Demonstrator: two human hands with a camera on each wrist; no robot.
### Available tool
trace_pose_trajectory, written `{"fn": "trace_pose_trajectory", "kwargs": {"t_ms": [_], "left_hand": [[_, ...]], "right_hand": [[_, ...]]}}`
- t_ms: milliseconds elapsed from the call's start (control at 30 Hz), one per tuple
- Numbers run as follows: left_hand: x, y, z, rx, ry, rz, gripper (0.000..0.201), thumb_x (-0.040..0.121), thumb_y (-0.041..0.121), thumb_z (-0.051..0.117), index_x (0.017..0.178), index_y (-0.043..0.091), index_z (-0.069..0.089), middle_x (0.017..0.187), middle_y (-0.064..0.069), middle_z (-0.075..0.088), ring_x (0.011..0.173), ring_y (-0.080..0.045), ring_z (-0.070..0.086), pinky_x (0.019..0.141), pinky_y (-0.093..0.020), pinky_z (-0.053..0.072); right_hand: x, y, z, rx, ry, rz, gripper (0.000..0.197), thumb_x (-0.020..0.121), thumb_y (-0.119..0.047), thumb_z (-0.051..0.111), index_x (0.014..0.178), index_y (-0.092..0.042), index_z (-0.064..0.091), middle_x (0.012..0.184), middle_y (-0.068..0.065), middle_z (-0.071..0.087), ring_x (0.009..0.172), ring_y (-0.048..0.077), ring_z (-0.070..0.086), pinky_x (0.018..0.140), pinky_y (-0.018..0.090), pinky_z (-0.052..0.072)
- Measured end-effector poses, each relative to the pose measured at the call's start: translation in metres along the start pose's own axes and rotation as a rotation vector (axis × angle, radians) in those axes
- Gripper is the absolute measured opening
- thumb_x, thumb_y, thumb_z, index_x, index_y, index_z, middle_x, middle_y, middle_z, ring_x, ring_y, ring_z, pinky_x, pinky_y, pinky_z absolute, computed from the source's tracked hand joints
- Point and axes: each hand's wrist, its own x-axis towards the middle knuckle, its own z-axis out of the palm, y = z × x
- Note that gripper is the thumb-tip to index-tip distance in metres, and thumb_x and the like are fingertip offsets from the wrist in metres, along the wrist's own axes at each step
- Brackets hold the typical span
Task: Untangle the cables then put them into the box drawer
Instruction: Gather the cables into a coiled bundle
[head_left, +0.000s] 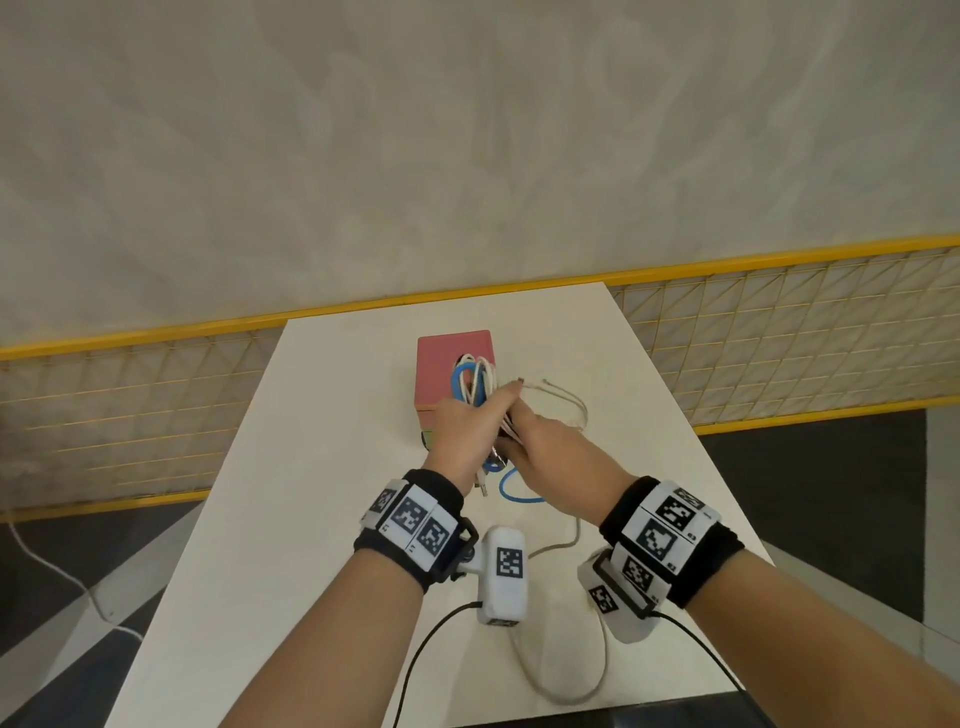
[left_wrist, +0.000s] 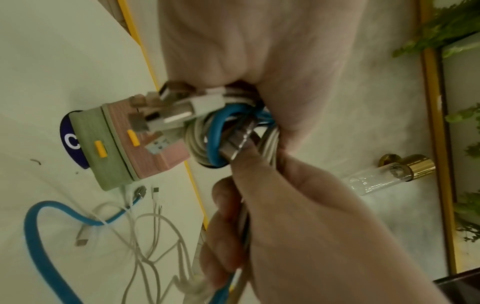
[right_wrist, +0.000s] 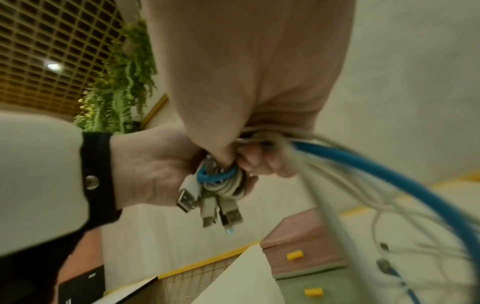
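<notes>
Both hands meet above the table, just in front of a small box (head_left: 451, 364) with a pink top. My left hand (head_left: 467, 423) grips a coiled bundle of white and blue cables (head_left: 475, 382); several USB plugs (left_wrist: 179, 111) stick out of its fist. My right hand (head_left: 548, 447) grips the loose strands leading off the coil, among them a thick blue cable (right_wrist: 384, 164). Other ends trail on the table (left_wrist: 109, 218). The box's pink drawer (right_wrist: 306, 257) and green drawer (right_wrist: 314, 292), each with a yellow handle, look closed.
The white table (head_left: 311, 467) is narrow, with a yellow-framed mesh railing (head_left: 779, 332) behind and beside it. A pale cable (head_left: 571, 693) loops near the front edge, next to black wrist-camera leads. A blue round sticker (left_wrist: 70, 139) lies under the box.
</notes>
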Motion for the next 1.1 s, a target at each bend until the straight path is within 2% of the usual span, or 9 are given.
{"fn": "trace_pose_trajectory", "kwargs": {"t_ms": [133,267,400,533,633,733,800,967,1100], "left_hand": [[0.007,0.016,-0.011,-0.278,0.057,0.019,0.035,0.093,0.025,0.061,0.060,0.015,0.068,0.068,-0.007,0.071,0.064,-0.024,0.065,0.066,-0.037,0.056],[0.011,0.032,-0.022,-0.507,0.015,0.076,0.030,0.095,0.030,0.060,0.069,0.014,0.055,0.053,0.001,0.051,0.052,-0.017,0.056,0.057,-0.031,0.050],[0.010,0.033,-0.027,-0.391,0.115,0.125,0.025,0.089,0.035,0.067,0.083,0.012,0.061,0.048,0.003,0.045,0.046,-0.013,0.048,0.046,-0.026,0.046],[0.009,0.034,-0.021,-0.314,0.193,0.187,0.031,0.086,0.039,0.069,0.084,0.011,0.059,0.046,0.002,0.051,0.045,-0.015,0.050,0.054,-0.030,0.047],[0.003,0.042,-0.023,-0.319,0.114,0.263,0.031,0.089,0.038,0.066,0.077,0.011,0.057,0.043,0.004,0.046,0.044,-0.014,0.046,0.053,-0.028,0.046],[0.001,0.042,-0.035,-0.198,-0.014,0.336,0.045,0.090,0.036,0.066,0.081,-0.007,0.055,0.040,0.003,0.040,0.041,-0.018,0.037,0.055,-0.033,0.046],[0.000,0.039,-0.043,-0.046,-0.085,0.330,0.047,0.088,0.034,0.069,0.084,-0.012,0.055,0.040,0.001,0.038,0.038,-0.019,0.035,0.056,-0.033,0.047],[0.007,0.026,-0.051,0.248,-0.182,0.177,0.029,0.081,0.032,0.076,0.079,0.011,0.057,0.049,-0.003,0.040,0.036,-0.014,0.036,0.047,-0.027,0.042],[0.009,0.010,-0.041,0.466,-0.292,0.109,0.044,0.065,0.050,0.083,0.068,0.016,0.055,0.050,0.000,0.045,0.039,-0.014,0.040,0.046,-0.026,0.039]], "right_hand": [[-0.008,0.010,0.005,0.312,0.008,0.014,0.016,0.095,-0.021,0.052,0.107,-0.023,0.041,0.063,-0.017,0.045,0.056,-0.008,0.052,0.054,0.011,0.037],[-0.010,0.037,0.025,0.239,-0.137,0.039,0.017,0.095,-0.034,0.049,0.087,-0.020,0.046,0.075,-0.001,0.056,0.072,0.016,0.055,0.069,0.035,0.047],[0.008,0.044,0.013,0.114,-0.178,0.092,0.029,0.084,-0.038,0.066,0.103,-0.022,0.050,0.084,-0.005,0.057,0.085,0.022,0.060,0.069,0.028,0.041],[0.025,0.010,0.009,0.450,-0.076,-0.010,0.069,0.078,-0.028,0.074,0.137,-0.027,0.037,0.105,-0.009,0.061,0.092,0.010,0.062,0.081,0.023,0.050],[0.031,0.007,0.024,0.447,-0.050,0.005,0.046,0.090,-0.023,0.056,0.133,-0.025,0.040,0.102,0.006,0.068,0.081,0.017,0.065,0.072,0.032,0.054],[0.031,0.024,0.025,0.288,-0.106,0.059,0.032,0.090,-0.027,0.059,0.121,-0.024,0.053,0.091,-0.011,0.064,0.071,-0.004,0.060,0.061,0.008,0.042],[0.037,0.036,0.017,0.112,-0.167,0.075,0.027,0.083,-0.029,0.067,0.109,-0.022,0.062,0.085,-0.011,0.062,0.071,0.001,0.058,0.063,0.016,0.042],[0.047,0.044,-0.004,-0.088,-0.099,0.202,0.028,0.072,-0.025,0.070,0.100,-0.022,0.065,0.077,-0.007,0.054,0.076,0.016,0.054,0.065,0.026,0.040],[0.055,0.024,-0.007,-0.121,0.015,0.082,0.043,0.073,-0.007,0.059,0.114,-0.016,0.052,0.055,-0.013,0.039,0.059,0.018,0.045,0.046,0.023,0.026]]}}
